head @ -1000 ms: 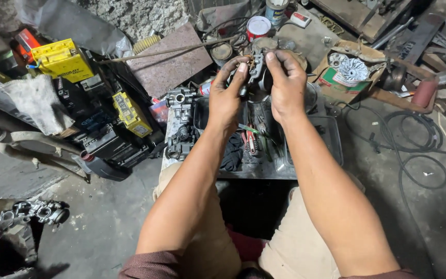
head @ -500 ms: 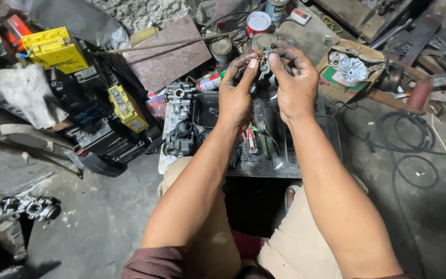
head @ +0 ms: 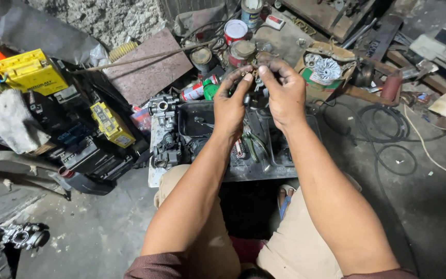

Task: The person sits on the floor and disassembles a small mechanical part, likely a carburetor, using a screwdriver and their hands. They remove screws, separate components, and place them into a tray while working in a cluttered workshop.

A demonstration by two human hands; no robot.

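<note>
Head view: both hands raised over the metal tray [head: 243,170];
Left hand [head: 232,106]: pinched on a small metal part [head: 252,74];
Right hand [head: 284,93]: pinched on it too;
Change: grip shifted to fingertips, suggesting fine fitting.

Both hands [head: 259,98] pinching small metal part [head: 252,74], above black tray [head: 194,120]; tins behind
</note>
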